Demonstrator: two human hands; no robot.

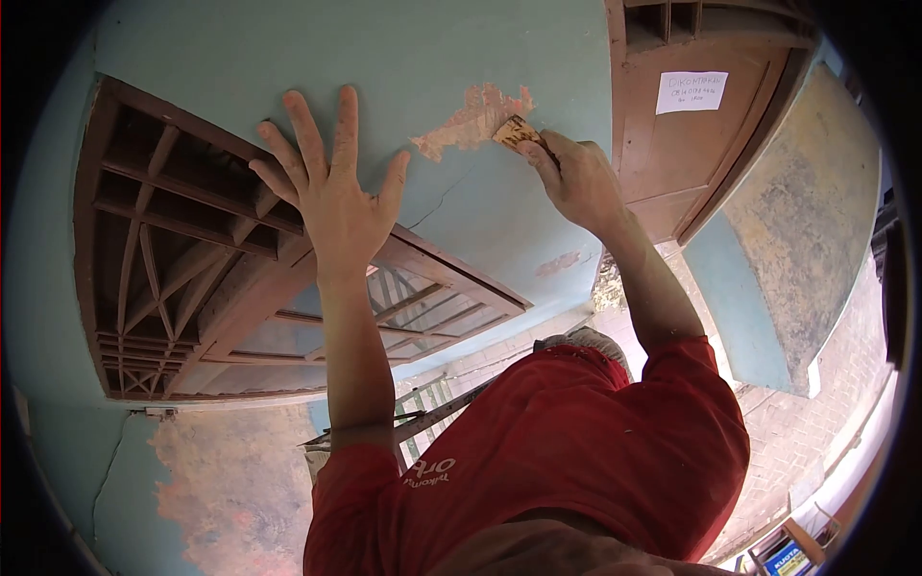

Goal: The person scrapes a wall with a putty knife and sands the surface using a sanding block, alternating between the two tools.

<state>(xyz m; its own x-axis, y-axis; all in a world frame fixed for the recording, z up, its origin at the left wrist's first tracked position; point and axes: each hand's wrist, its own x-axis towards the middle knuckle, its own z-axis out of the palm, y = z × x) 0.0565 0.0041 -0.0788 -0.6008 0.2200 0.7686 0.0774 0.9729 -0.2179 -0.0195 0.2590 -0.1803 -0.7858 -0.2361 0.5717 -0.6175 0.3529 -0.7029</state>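
My left hand lies with its fingers spread against the pale blue-green wall, beside a brown wooden window frame. In my right hand is a flat scraper with a worn, stained blade, gripped between thumb and fingers. The blade's edge meets the right part of a peeled patch, where pinkish plaster shows through the paint. A thin crack runs down the wall between my two hands. My right fingers cover the scraper's handle end.
To the right stands a brown wooden door with a handwritten paper stuck on it. A smaller peeled spot is lower on the wall. Paving lies below right, with a blue-labelled box at the bottom corner.
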